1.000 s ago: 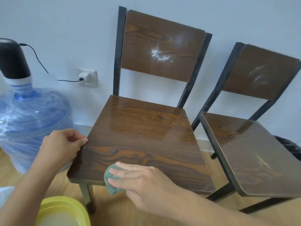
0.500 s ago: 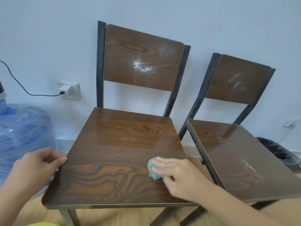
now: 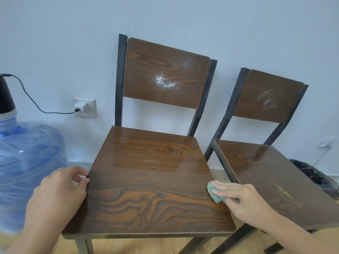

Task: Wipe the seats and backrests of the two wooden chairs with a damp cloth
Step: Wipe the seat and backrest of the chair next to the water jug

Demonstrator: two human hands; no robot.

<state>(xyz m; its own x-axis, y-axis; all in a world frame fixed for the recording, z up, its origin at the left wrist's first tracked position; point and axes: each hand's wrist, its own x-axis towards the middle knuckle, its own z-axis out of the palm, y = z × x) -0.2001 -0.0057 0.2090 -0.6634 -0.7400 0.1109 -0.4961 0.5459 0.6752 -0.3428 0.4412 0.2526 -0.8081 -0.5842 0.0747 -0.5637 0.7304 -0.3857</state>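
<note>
- The right hand [image 3: 244, 200], fingers flat, presses the green cloth [image 3: 214, 194] on the left chair's seat [image 3: 152, 180], at its right edge, lower centre-right of frame.
- The left hand [image 3: 58, 191] grips the seat's left edge.
- Half a second ago the cloth was nearer the seat's middle.
- Next, I think: the powdery backrest [image 3: 165, 74].

No readable text

No word, label, brand, number or sign can be read anywhere in the view; nothing legible is shown on the two chairs, the wall, the socket plate or the water bottle, and the pale marks on the backrests are smears, not writing.
</note>
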